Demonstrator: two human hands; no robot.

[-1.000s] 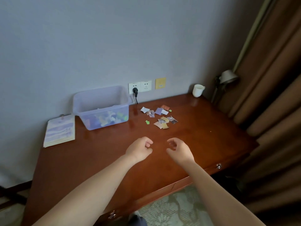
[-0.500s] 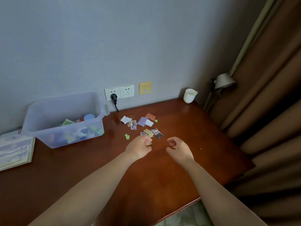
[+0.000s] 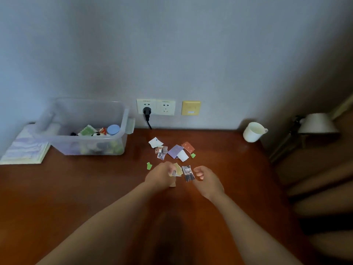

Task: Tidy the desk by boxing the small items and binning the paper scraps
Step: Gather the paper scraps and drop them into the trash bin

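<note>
Fingers [image 3: 168, 168] of the left hand [image 3: 159, 175] curl onto the nearest scraps [image 3: 174, 151], grip unclear; the torn coloured bits spread just beyond. Beside them the right hand [image 3: 207, 181] hangs loosely curled, empty.

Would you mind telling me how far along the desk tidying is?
Done: small items lie in the clear box. In hand: the left hand is at the nearest paper scraps, its grip unclear; the right hand hovers beside them, empty. Left: the other scraps lie loose on the desk.
</note>
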